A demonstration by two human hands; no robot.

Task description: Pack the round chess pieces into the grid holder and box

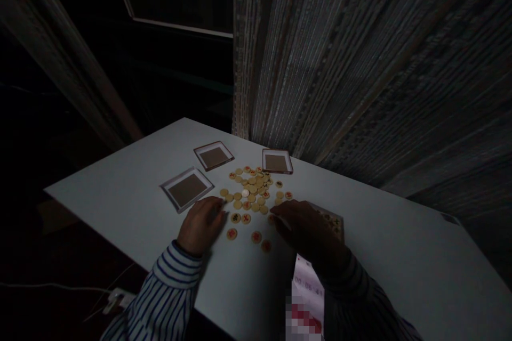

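Many round wooden Chinese chess pieces lie in a loose cluster on the white table, some face down, others showing red or dark characters. My left hand rests at the cluster's left edge, fingers loosely bent and thumb apart, with nothing visible in it. On the other side, my right hand reaches in from the right, its fingertips and thumb closed around a partly hidden chess piece. Nearer to me lie a few red-marked pieces, among them one red piece. Shadow hides the right palm.
Three shallow trays stand around the cluster: a left tray, a back tray and a right-hand tray. Behind my right hand, another tray holds dark-marked pieces. A lit phone lies below my right wrist. A string curtain hangs beyond the table.
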